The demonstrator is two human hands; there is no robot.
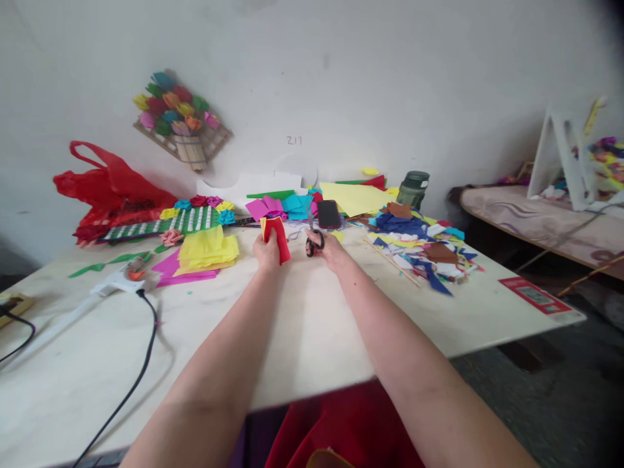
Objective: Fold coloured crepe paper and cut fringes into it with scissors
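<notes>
My left hand (pixel 268 250) is closed on a folded stack of red paper (pixel 279 239) with a yellow edge showing, held up over the middle of the table. In my right hand (pixel 332 250) is a pair of scissors (pixel 315 242) with black handles, its blades pointing up and away from me. The scissors and the red paper are apart. Just behind them lie a dark phone (pixel 329 214), magenta paper squares (pixel 266 207) and blue paper squares (pixel 296 207). To the left is a pile of yellow paper (pixel 207 250) on magenta sheets (pixel 188 278).
Several paper scraps (pixel 433 247) and thin sticks (pixel 394 263) lie at right, before a dark green bottle (pixel 413 189). A glue gun (pixel 127 278) with a black cord (pixel 146 354) rests at left, near paper flowers (pixel 170 237) and a red plastic bag (pixel 110 188).
</notes>
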